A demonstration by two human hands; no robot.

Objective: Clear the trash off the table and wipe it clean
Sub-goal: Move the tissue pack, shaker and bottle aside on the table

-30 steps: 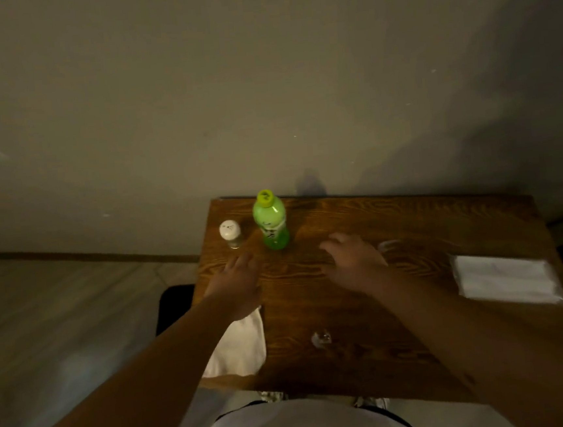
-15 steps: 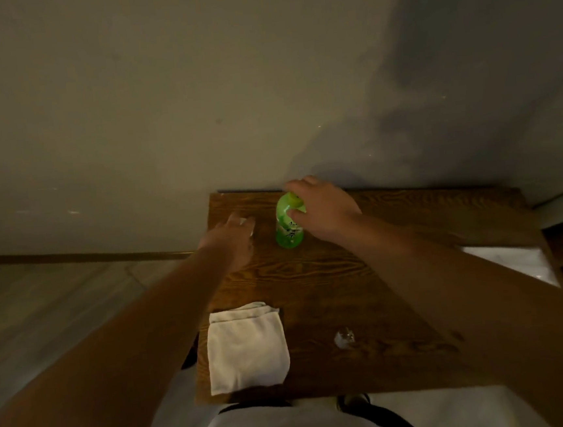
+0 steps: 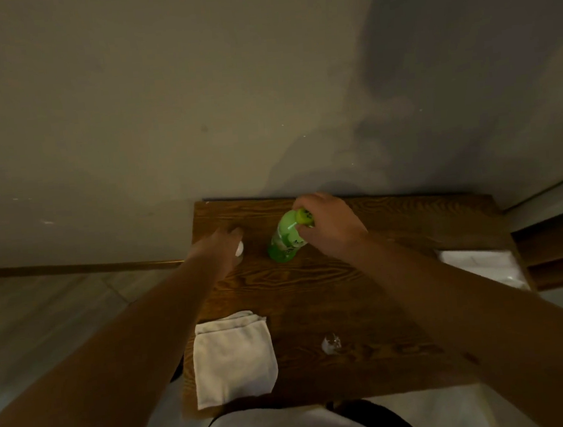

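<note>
Two hands on trash at surface far edge: right hand wrapped round green bottle, tilted, cap peeking out. Left hand covers small white container, mostly hidden; grip unclear. Folded cloth near-left. Clear crumpled scrap near front, hard to identify.

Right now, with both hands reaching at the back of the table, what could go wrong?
The green bottle is tilted in the right hand, held near its cap; it might slip. The left hand hides most of the small white container, so it could get knocked over.
</note>
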